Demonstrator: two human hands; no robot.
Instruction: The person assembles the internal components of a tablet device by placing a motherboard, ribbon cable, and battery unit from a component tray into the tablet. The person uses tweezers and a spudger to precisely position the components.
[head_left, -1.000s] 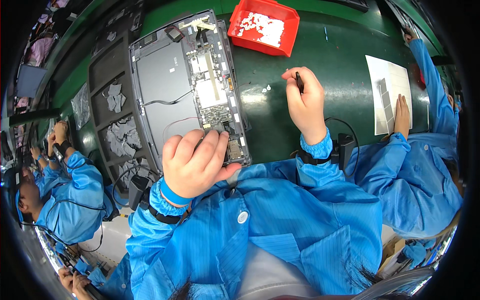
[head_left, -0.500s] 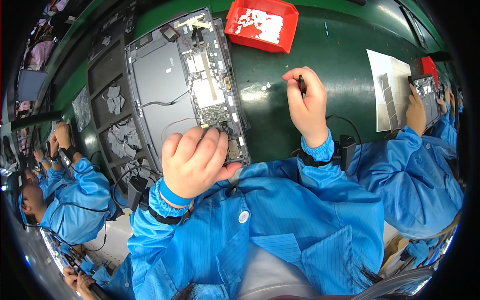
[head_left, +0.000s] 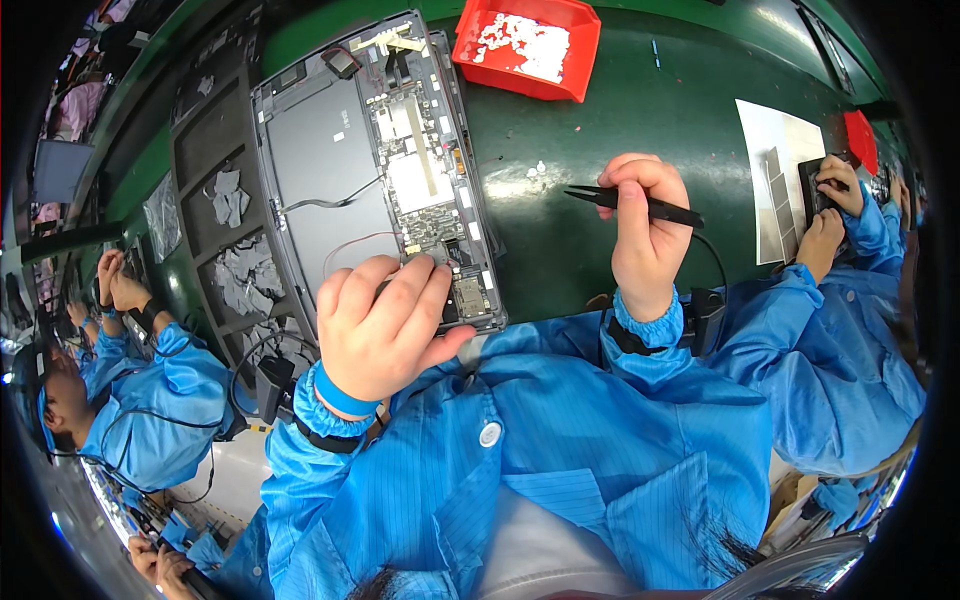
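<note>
While the left hand (head_left: 385, 330) stays curled together on the open grey tablet chassis (head_left: 375, 170), the right hand (head_left: 648, 225), clamped on slim black tweezers (head_left: 630, 203), has lifted slightly.

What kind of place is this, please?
Probably an electronics assembly line. An opened device with bare circuit boards lies on a green bench, the right hand holds black tweezers, and co-workers wear blue coats.
</note>
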